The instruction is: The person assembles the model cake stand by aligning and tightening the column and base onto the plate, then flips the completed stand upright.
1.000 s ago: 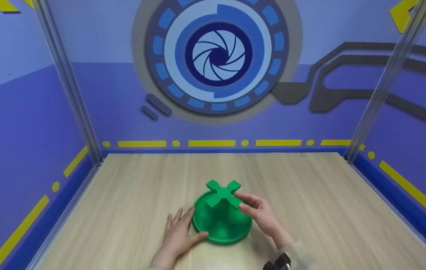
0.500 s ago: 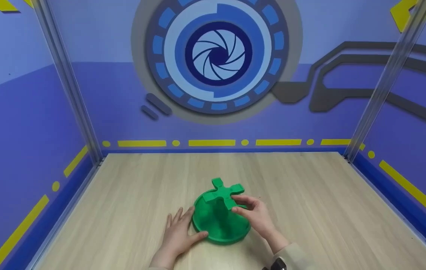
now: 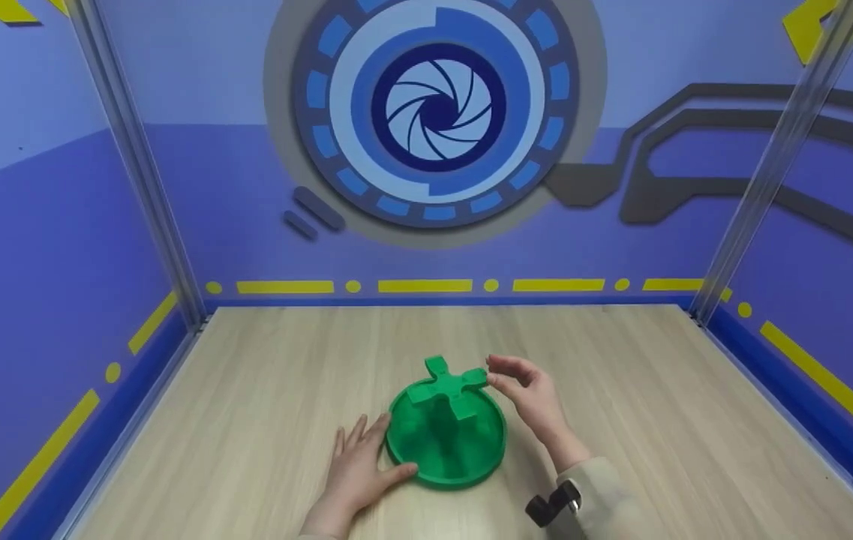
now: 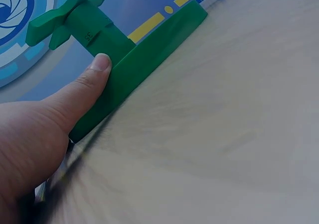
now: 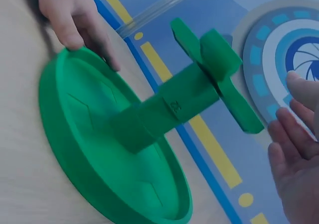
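Note:
A green round base (image 3: 445, 474) with a raised rim stands on the table. From its middle rises a green post (image 5: 167, 107) with raised marks on its side, topped by a green four-armed cross (image 3: 449, 385). My left hand (image 3: 357, 469) rests against the base's left side, fingers spread along the rim and thumb touching its front edge. In the left wrist view the thumb (image 4: 92, 79) lies straight against the rim. My right hand (image 3: 535, 394) is beside the cross's right arm, fingers loosely bent. The right wrist view shows a small gap between those fingers and the cross.
The wooden table (image 3: 283, 360) is bordered by blue printed walls (image 3: 231, 210) at the back and sides. Metal posts (image 3: 133, 165) stand at the back corners. A black device (image 3: 554, 504) sits at my right wrist, by a beige sleeve (image 3: 599, 495).
The cross turned slightly clockwise as seen from above, then stayed put. My right hand let go of its front arm and moved back to the right arm. The left hand has not moved.

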A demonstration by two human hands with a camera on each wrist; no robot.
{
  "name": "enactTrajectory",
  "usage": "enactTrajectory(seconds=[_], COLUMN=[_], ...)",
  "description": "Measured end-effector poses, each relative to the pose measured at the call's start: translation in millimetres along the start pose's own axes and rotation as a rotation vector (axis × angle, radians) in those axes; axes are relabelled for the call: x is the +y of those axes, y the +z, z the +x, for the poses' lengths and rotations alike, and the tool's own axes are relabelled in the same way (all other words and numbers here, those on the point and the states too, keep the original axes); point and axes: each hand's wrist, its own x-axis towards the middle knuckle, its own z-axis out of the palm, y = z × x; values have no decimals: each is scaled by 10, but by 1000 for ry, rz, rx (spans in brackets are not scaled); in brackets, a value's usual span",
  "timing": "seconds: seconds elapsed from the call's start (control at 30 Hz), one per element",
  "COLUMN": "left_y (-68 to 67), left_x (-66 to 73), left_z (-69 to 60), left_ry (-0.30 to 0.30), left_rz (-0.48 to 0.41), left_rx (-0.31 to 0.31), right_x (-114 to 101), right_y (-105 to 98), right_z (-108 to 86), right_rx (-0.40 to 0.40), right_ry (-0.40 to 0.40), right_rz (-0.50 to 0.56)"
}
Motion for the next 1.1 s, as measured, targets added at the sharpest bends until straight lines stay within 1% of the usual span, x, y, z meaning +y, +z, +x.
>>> enactTrajectory(seconds=[0.13, 0.27, 0.33, 0.4, 0.47, 0.63, 0.93, 1.1], left_y=[0, 11, 18, 18, 20, 16, 4, 5], left_x=[2, -5, -11, -13, -16, -8, -1, -6], left_z=[-2, 12, 17, 17, 16, 14, 19, 13], left_ry=[11, 12, 10, 8, 3, -4, -7, -12], left_rz=[-1, 5, 6, 7, 8, 8, 5, -9], left_rx=[10, 14, 13, 10, 6, 0, -4, -10], right_x=[84, 150, 172, 184, 194, 194, 199, 189], right_y=[-23, -33, -40, -47, -52, -77, -146, -165], right_z=[96, 140, 141, 136, 129, 103, 40, 12], right_rx=[-108, -215, -256, -281, -293, -296, -307, -335], right_ry=[15, 39, 42, 45, 42, 30, 45, 43], right_rz=[-30, -42, -40, -27, -18, -8, -28, -41])
